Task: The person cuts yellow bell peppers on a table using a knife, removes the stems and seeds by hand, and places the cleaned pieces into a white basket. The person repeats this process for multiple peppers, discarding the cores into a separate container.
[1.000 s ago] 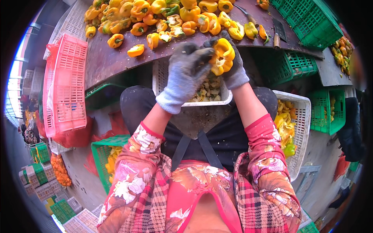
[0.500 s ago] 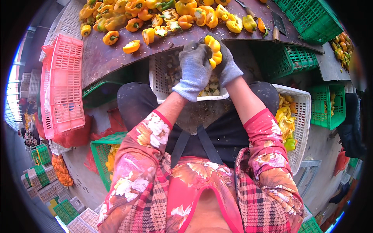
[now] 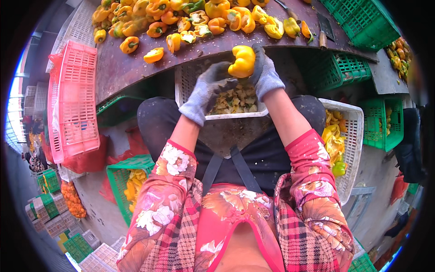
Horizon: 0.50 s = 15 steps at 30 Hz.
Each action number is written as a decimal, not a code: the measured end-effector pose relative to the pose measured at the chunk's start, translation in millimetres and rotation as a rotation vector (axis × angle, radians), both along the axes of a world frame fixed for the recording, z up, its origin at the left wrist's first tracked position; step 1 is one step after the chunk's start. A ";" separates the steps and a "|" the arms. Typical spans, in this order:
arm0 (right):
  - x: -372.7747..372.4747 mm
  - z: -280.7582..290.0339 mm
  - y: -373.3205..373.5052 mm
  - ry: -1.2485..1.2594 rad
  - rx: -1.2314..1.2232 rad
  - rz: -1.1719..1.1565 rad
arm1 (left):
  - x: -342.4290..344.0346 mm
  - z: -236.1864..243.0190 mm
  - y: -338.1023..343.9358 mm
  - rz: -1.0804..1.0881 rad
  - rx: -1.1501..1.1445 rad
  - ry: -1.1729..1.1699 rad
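Note:
A yellow bell pepper [image 3: 242,62] is held up at the table's near edge, its smooth rounded side showing. My right hand [image 3: 265,75], in a grey-blue work glove with a dark palm, grips it from the right; part of the fingers is hidden behind the pepper. On the other side, my gloved left hand [image 3: 206,90] is open, thumb and fingers apart, its fingertips close to the pepper's left side. Whether they touch it I cannot tell. Below both hands, between my knees, a white crate [image 3: 235,115] contains pale pepper scraps [image 3: 235,100].
Yellow and orange peppers [image 3: 156,29], some cut, cover the table's [image 3: 118,68] far side. A wooden-handled knife [image 3: 290,11] and a broad blade [image 3: 322,38] lie right of them. Pepper pieces fill a white crate [image 3: 355,149] and green crate [image 3: 120,190]. A pink crate [image 3: 74,97] stands left.
My left hand has let go of the pepper, moving left and toward me as its fingers spread. The pepper, still in my right hand, has turned its rounded side into view.

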State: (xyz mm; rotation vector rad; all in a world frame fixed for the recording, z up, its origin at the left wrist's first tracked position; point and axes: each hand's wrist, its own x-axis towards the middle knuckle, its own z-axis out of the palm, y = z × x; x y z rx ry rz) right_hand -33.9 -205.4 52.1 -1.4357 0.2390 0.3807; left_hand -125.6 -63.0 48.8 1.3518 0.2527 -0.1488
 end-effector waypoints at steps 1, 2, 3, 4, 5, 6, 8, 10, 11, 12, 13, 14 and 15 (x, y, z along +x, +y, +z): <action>-0.1 -2.5 3.2 0.026 0.081 -0.004 | 1.3 2.1 -5.9 -0.017 -0.235 -0.020; -0.8 -8.4 7.3 0.053 0.162 -0.007 | 2.9 -2.2 -7.1 -0.011 -0.269 -0.010; -1.5 -13.9 11.4 0.081 0.243 -0.009 | 3.7 -2.1 -2.6 0.003 -0.390 -0.017; 5.4 -21.6 7.7 0.107 0.339 0.018 | 3.9 -3.1 2.8 0.012 -0.514 -0.021; 12.8 -16.5 1.5 0.282 0.558 0.085 | 4.5 1.0 9.0 0.027 -0.633 -0.030; 18.1 -17.9 -2.1 0.235 0.496 0.050 | -2.1 5.6 13.7 0.006 -0.718 -0.068; 29.5 -16.6 -5.0 0.131 0.389 -0.012 | -6.6 -1.2 36.4 0.011 -0.908 -0.053; 45.3 -14.7 -11.7 0.051 0.237 -0.112 | -16.8 -1.2 60.0 0.096 -0.918 -0.077; 54.7 -16.1 -23.0 -0.047 0.089 -0.195 | -26.9 20.6 67.3 0.096 -0.757 -0.143; 72.1 -31.3 -38.8 -0.294 -0.231 -0.242 | -37.2 40.1 80.0 0.248 -0.531 -0.090; 88.6 -45.6 -50.4 -0.530 -0.551 -0.277 | -54.2 50.1 101.3 0.322 -0.392 -0.101; 89.2 -37.8 -46.1 -0.549 -0.650 -0.293 | -86.4 58.4 130.2 0.448 -0.232 -0.129; 91.4 -32.4 -44.2 -0.606 -0.887 -0.338 | -118.9 64.0 158.3 0.579 -0.069 -0.135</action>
